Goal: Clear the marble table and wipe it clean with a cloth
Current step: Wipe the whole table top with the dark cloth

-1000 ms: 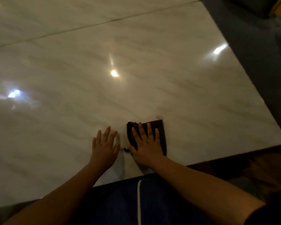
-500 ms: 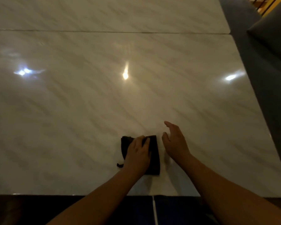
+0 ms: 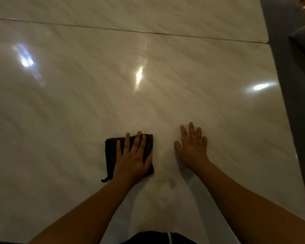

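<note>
**Cloth point(image 3: 111, 152) flat under the left hand point(image 3: 130, 161) on the marble table point(image 3: 77, 103)**

The left fingers point(image 3: 136, 143) lay straight and slightly spread across the dark folded cloth, their tips reaching its far edge. The thumb ran along its right side. Nothing was pinched or curled; the palm pressed the cloth down onto the stone. A small loop point(image 3: 105, 179) stuck out from the cloth's near left corner.

The right hand point(image 3: 192, 150) was beside the cloth and apart from it. Its fingers point(image 3: 191, 131) were straight and fanned, its thumb was held out to the left, and it held nothing. It lay low over the marble, but whether the palm touched could not be told.

The cloth sat near the table's front edge, close to the person's body. A faint dark smudge point(image 3: 172, 182) marked the stone between the two wrists. Farther off, a seam point(image 3: 148, 32) crossed the glossy top, which carried bright reflections. Grey furniture point(image 3: 292, 85) stood along the right edge.
</note>
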